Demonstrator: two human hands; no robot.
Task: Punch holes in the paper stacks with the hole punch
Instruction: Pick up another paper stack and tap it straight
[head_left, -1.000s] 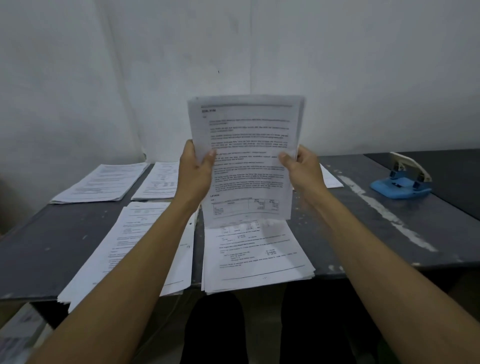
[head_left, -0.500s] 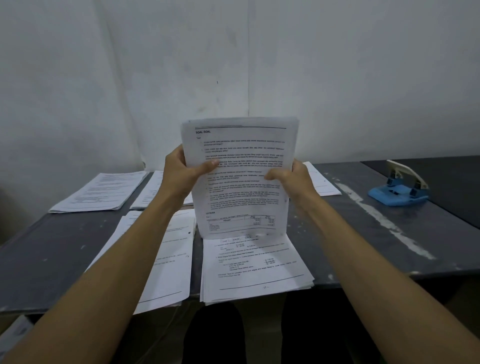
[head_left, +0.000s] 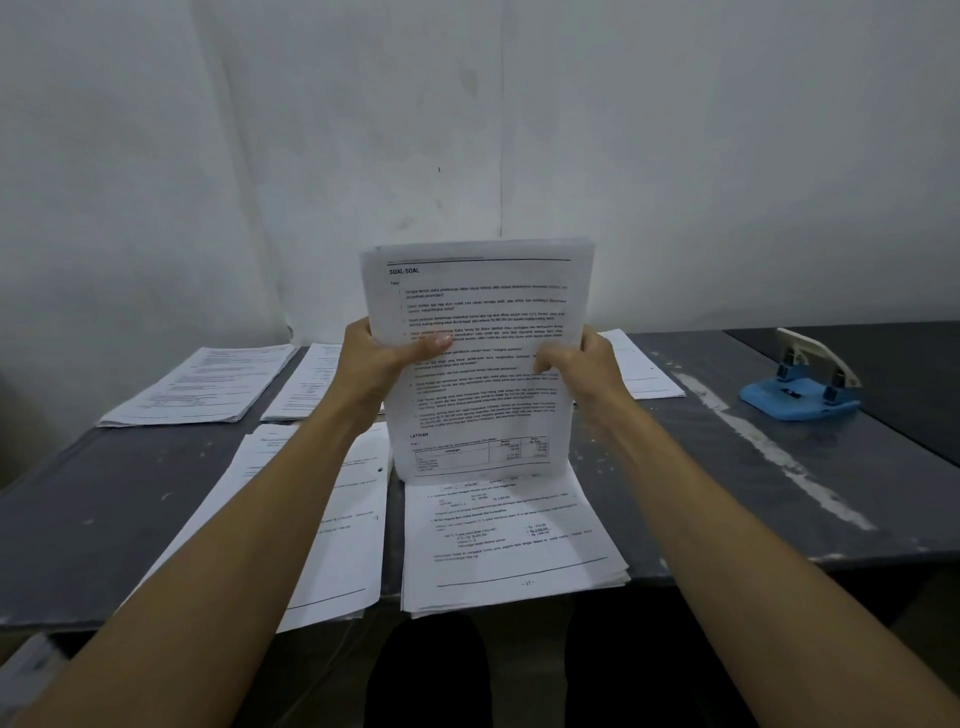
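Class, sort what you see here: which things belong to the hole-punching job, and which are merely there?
Job:
- upright stack of printed white sheets, gripped by left hand and right hand
- blue hole punch with cream lever
- flat paper stacks on the table, such as the nearest one

Merely there:
- dark grey table
- white wall

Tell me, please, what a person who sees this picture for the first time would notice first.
First, the held paper stack, upright at the centre, gripped by the left hand and right hand on its two sides, its lower edge down on another paper stack lying on the dark table. Next, the blue hole punch at the far right, untouched. Further printed stacks lie to the left.
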